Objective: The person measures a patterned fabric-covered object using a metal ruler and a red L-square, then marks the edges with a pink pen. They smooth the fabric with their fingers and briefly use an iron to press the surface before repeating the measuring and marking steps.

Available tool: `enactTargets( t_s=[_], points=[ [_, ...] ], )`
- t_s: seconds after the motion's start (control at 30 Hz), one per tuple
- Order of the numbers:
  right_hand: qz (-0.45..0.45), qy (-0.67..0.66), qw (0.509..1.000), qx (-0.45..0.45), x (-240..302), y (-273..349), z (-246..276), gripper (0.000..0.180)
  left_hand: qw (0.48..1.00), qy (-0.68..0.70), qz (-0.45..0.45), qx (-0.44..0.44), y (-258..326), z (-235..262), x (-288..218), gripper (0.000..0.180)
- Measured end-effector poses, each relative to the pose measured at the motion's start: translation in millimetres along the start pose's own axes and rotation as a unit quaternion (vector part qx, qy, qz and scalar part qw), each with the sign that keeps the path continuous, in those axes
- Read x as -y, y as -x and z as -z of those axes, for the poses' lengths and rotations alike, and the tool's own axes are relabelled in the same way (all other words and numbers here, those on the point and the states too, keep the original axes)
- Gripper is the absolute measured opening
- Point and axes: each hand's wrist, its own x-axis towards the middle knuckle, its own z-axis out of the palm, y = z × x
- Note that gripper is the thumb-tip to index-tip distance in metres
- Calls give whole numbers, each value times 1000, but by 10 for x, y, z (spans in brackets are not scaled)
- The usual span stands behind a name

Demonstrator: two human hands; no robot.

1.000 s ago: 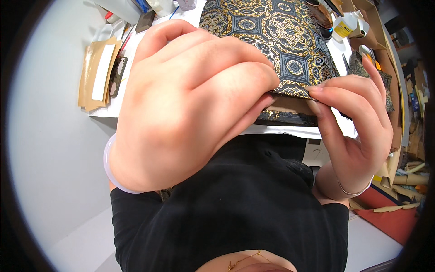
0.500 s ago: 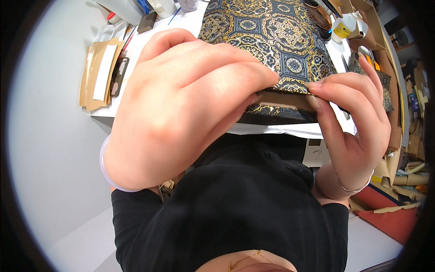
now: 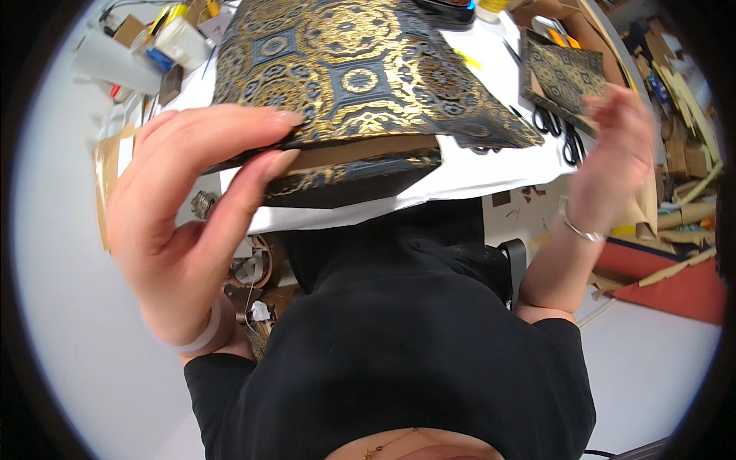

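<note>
A dark blue, black and gold patterned brocade fabric (image 3: 337, 54) lies over a flat box-like piece in front of me. Along its near edge a brown board strip (image 3: 360, 153) shows between the upper fabric and a fabric-covered lower edge. My left hand (image 3: 172, 199) pinches the near left part of the fabric edge between thumb and fingers. The fabric's right corner hangs loose past the board. My right hand (image 3: 613, 157) is off to the right, apart from the fabric and smeared by motion. Black-handled scissors (image 3: 573, 146) lie beside it.
A smaller piece in matching fabric (image 3: 567, 73) lies at the right, by an open cardboard box (image 3: 548, 11). White containers (image 3: 182, 44) and a dark block (image 3: 170, 84) stand at the back left. White paper (image 3: 475, 172) covers the table.
My right hand has let go of the fabric edge and swung away to the right. My left hand and the fabric piece sit further left in view, and the fabric's right corner now hangs free.
</note>
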Motion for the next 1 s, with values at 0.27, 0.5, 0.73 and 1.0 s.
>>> enactTargets(
  t_s=[0.27, 0.5, 0.73, 1.0],
  points=[
    [-33, 554, 802, 224, -1447, 679, 521, 29, 997, 55, 29, -53, 14, -100, 22, 22],
    [23, 495, 835, 240, -1340, 482, 604, 14, 997, 67, 33, 12, 4, 57, 97, 17],
    [68, 107, 991, 38, 126, 668, 82, 30, 987, 156, 42, -23, 41, 6, 171, 17],
    [341, 203, 860, 320, 1097, 475, -760, 41, 982, 178, 46, -32, 70, 12, 233, 16]
  ],
)
